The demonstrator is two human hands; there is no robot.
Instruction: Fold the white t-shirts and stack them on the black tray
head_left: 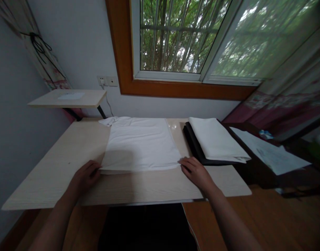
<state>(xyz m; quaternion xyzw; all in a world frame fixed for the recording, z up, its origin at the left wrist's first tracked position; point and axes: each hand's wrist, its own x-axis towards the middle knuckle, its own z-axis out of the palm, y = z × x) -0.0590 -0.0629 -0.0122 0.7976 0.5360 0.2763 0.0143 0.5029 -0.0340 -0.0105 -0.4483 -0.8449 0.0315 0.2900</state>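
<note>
A white cloth garment (142, 144), probably a shirt, lies flat and folded on the pale wooden desk (149, 188). Its far left corner bunches up near the wall. My left hand (89, 174) pinches the near left corner of this cloth, fingers closed. At the near right corner, my right hand (193, 169) holds the edge between thumb and fingers. Close beyond my right hand rests a folded white cloth (217, 139) on top of a folded black cloth (193, 143).
A small raised shelf (71, 98) with a paper on it stands at the back left. Right of the desk, a dark table (256, 164) bears a large sheet of paper (269, 150). Behind are a wall socket (107, 81) with a plugged-in cable and a window (186, 38).
</note>
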